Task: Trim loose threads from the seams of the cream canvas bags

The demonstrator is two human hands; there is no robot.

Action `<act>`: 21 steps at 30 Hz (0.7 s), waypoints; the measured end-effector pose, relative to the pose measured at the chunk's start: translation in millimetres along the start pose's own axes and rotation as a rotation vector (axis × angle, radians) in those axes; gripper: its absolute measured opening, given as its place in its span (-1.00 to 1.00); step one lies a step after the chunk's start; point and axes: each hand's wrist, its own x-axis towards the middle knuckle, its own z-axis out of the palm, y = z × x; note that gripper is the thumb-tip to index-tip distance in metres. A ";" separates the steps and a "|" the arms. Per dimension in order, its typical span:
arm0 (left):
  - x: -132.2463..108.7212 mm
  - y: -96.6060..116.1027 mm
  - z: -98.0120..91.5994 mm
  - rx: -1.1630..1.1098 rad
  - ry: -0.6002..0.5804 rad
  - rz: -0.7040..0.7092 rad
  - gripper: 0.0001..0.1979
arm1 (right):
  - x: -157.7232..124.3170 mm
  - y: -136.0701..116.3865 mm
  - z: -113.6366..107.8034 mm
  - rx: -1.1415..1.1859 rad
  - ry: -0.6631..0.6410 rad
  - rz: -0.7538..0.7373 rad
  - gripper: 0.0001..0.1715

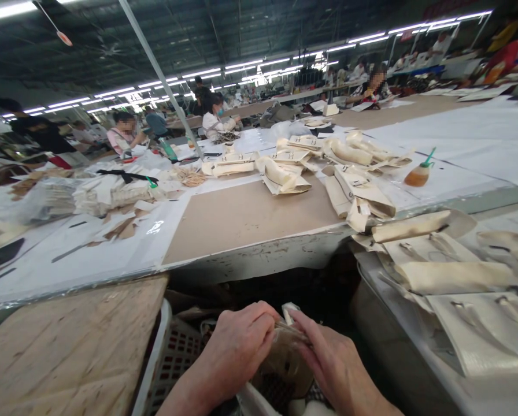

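While cream bag-like pieces (281,176) are lying across the desk (228,219), the left hand (244,332) and right hand (333,352) are meeting just before its near edge, both pinching a pale, partly covered piece (289,313). A perforated basket (181,346) is standing left of them; an amber bottle (417,175) is resting toward the desk's right.

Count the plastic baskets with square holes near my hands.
1: a white basket, left of your left hand, low in the picture. Others may be hidden in shadow.
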 end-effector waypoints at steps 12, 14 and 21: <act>-4.4 -9.8 15.2 -0.063 0.106 -0.014 -0.88 | 2.8 7.4 13.8 0.165 0.095 0.011 -0.71; -4.6 -10.0 15.8 -0.073 0.111 -0.029 -0.87 | 4.9 6.0 12.3 0.172 0.087 0.013 -0.70; -3.1 -9.8 16.2 -0.091 0.098 -0.083 -0.86 | 9.5 2.6 10.4 0.148 0.044 -0.006 -0.68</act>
